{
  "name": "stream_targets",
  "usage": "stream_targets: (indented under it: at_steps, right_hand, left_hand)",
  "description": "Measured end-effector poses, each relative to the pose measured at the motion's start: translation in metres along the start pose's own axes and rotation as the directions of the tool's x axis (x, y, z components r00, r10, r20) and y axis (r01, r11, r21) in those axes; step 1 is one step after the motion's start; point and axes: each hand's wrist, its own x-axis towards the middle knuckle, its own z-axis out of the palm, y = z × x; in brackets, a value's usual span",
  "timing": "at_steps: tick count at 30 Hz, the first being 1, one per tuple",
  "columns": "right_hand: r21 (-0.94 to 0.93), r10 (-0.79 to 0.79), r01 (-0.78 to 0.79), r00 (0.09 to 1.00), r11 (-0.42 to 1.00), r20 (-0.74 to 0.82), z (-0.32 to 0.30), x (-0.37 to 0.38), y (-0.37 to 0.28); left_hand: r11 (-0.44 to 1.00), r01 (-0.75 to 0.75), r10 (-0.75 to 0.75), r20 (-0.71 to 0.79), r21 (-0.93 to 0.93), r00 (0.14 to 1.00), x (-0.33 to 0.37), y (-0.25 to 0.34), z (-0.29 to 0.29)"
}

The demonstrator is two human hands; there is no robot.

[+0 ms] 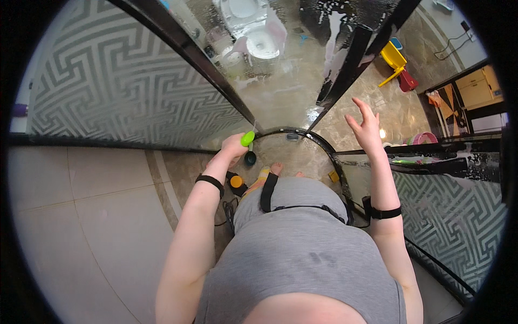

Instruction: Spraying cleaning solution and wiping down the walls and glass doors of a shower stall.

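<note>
My left hand (233, 148) is closed around a handheld thing with a bright green rounded head (247, 138); the rest of it is hidden in my fingers, so its kind cannot be told. Close below that hand is a small dark teal round object (250, 158). The patterned glass panel (135, 81) and its black frame stand just ahead of it. Raised on the other side, my right hand (366, 127) is empty, its fingers apart and bent a little, near the black-framed glass door (350, 65) streaked with white foam.
A curved black floor rail (324, 143) runs ahead of my bare feet. Beyond the glass stand a white toilet (263, 43) and a yellow plastic chair (393, 55). A pink basket (423, 139) is at the right. Another patterned panel (448, 216) flanks my right arm; the tiled floor (275, 108) looks wet.
</note>
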Motion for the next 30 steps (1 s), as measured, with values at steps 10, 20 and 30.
stream_targets:
  at_steps: [10,20,30]
  right_hand:
    - [0.039,-0.015,0.012,0.996,0.999,0.084,0.011,0.003,0.000]
    - [0.040,-0.050,0.044,0.983,0.998,0.178,0.021,0.004,-0.010]
    - [0.069,-0.006,-0.006,0.983,0.998,0.182,0.017,-0.006,0.007]
  left_hand:
    - [0.999,0.030,-0.033,0.134,0.022,0.990,0.002,-0.037,0.050]
    - [0.992,-0.056,0.063,0.053,-0.116,0.997,0.002,-0.029,0.067]
    - [0.961,-0.248,0.256,0.053,-0.123,0.965,0.022,0.014,0.044]
